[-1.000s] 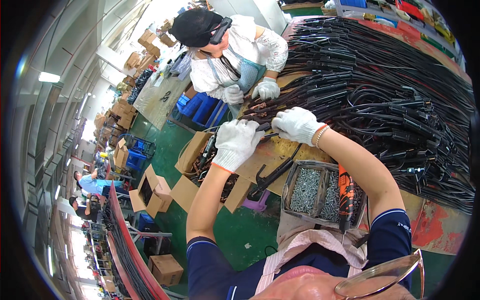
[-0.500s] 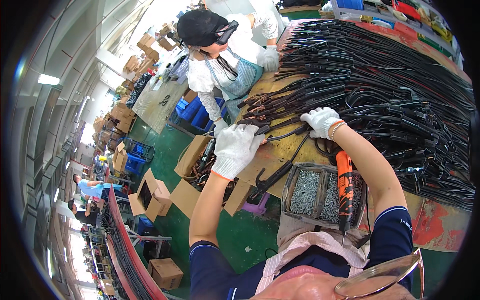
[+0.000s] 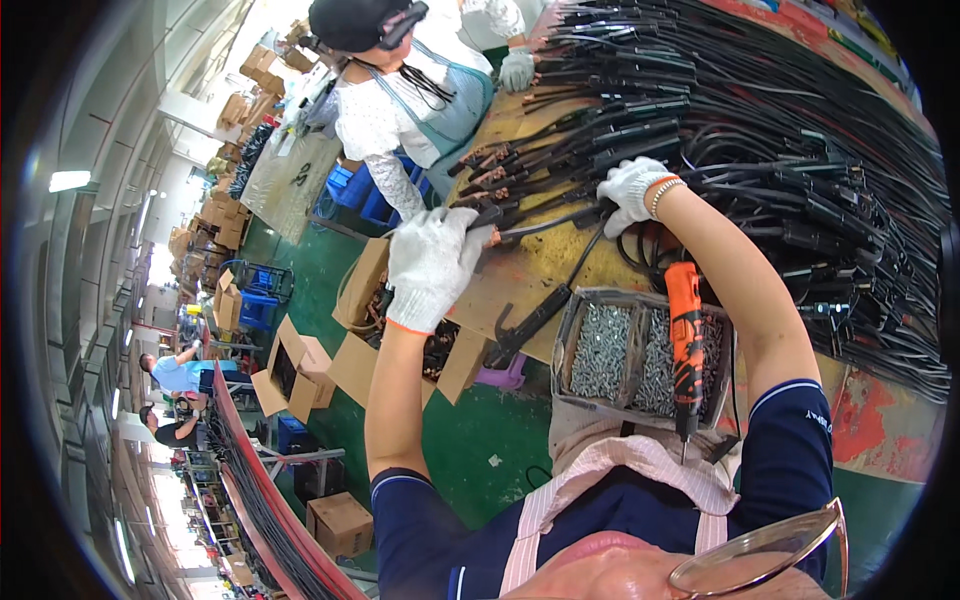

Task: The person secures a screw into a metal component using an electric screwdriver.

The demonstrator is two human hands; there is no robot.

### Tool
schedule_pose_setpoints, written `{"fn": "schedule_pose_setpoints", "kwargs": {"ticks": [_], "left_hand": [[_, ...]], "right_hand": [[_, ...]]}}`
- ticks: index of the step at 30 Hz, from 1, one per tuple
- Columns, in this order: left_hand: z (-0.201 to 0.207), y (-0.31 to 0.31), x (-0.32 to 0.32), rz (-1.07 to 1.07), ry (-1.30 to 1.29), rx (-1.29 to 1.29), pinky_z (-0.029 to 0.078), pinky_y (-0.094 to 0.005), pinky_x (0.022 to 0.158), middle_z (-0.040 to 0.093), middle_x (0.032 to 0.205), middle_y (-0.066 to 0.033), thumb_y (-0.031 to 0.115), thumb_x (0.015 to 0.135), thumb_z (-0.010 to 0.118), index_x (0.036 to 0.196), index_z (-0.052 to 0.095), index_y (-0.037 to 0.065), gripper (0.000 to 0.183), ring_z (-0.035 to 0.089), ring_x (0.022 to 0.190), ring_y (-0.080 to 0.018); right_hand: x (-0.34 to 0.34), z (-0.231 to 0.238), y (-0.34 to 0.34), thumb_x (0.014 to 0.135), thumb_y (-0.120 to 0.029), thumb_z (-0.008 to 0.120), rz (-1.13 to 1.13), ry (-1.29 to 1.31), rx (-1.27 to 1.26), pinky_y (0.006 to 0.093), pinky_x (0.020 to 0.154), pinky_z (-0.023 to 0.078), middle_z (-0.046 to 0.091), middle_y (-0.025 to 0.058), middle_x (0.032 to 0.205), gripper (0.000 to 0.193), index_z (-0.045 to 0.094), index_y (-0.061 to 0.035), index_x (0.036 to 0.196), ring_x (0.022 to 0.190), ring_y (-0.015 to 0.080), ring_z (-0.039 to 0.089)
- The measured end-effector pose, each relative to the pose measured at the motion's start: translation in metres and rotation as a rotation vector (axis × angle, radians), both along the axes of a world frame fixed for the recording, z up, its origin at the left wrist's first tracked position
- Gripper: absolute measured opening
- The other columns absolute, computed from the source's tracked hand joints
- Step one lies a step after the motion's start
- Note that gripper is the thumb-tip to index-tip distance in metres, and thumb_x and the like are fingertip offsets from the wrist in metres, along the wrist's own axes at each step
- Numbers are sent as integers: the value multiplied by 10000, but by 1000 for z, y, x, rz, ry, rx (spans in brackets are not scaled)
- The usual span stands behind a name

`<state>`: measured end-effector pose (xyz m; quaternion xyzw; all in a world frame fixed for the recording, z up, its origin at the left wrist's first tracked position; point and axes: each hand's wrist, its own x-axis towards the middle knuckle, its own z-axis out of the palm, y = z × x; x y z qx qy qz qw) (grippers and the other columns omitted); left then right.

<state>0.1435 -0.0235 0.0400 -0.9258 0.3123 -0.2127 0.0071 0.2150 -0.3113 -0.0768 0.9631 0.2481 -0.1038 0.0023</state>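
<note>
My left hand (image 3: 430, 265), in a white knit glove, is closed at the table's left edge. A dark tubular piece (image 3: 487, 216) pokes out between its fingers and thumb. Right beside these fingers lies the bare copper end of a black cable (image 3: 550, 226), which runs across to my right hand (image 3: 635, 192). That hand, gloved too, is closed around the cable. Below the cable, a black welding electrode holder (image 3: 537, 324) with an open jaw rests at the table edge, its own lead rising toward my right hand. What lies inside each palm is hidden.
A two-part box of screws (image 3: 598, 396) stands before me, an orange electric screwdriver (image 3: 686, 340) across it. Black cables with holders (image 3: 740, 130) cover the table's right. A co-worker (image 3: 415, 110) stands at far left. An open carton (image 3: 350, 365) of copper-coloured parts sits below my left hand.
My view has shifted slightly, so most of the scene sits higher and further left. My left hand still grips at the copper end, and my right hand stays on the cable.
</note>
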Motion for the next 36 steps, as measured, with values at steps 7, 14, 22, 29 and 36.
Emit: {"fn": "schedule_pose_setpoints", "kwargs": {"ticks": [7, 14, 22, 29, 36], "left_hand": [[-12, 9, 4, 6, 0, -20, 503, -423, 686, 677, 803, -140, 214, 775, 732, 877, 681, 64, 189, 640, 746, -332], [-5, 2, 12, -34, -2, -30, 498, -423, 692, 671, 797, -129, 223, 777, 723, 878, 682, 63, 194, 643, 758, -315], [-6, 6, 6, 0, 48, 82, 506, -422, 724, 679, 836, -115, 333, 838, 673, 944, 665, 100, 256, 657, 794, -297], [-9, 12, 9, 32, 76, -9, 506, -427, 706, 672, 827, -148, 219, 810, 681, 932, 681, 57, 202, 647, 792, -321], [-4, 8, 13, 26, 97, 18, 504, -430, 700, 674, 834, -137, 237, 816, 678, 935, 685, 70, 205, 649, 783, -324]], "right_hand": [[-6, 22, -1, 696, -525, 702, -86, 234, 69, 420, 910, 509, 672, 151, 1150, 659, 645, -163, 1244, 1081, 326, 632], [-4, 10, -3, 775, -534, 660, -22, 98, 97, 424, 891, 513, 693, 152, 1078, 561, 668, -168, 1199, 1041, 334, 645], [-8, 9, 32, 864, -421, 627, 27, 210, 353, 404, 797, 521, 694, 145, 911, 424, 653, -107, 1148, 914, 321, 667], [-13, 21, 9, 763, -534, 686, 57, 185, 255, 420, 893, 514, 677, 183, 1100, 646, 595, -130, 1259, 1027, 344, 652], [-12, 25, 25, 798, -554, 657, 34, 191, 387, 430, 842, 518, 671, 196, 1075, 642, 595, -89, 1236, 1002, 354, 649]]}}
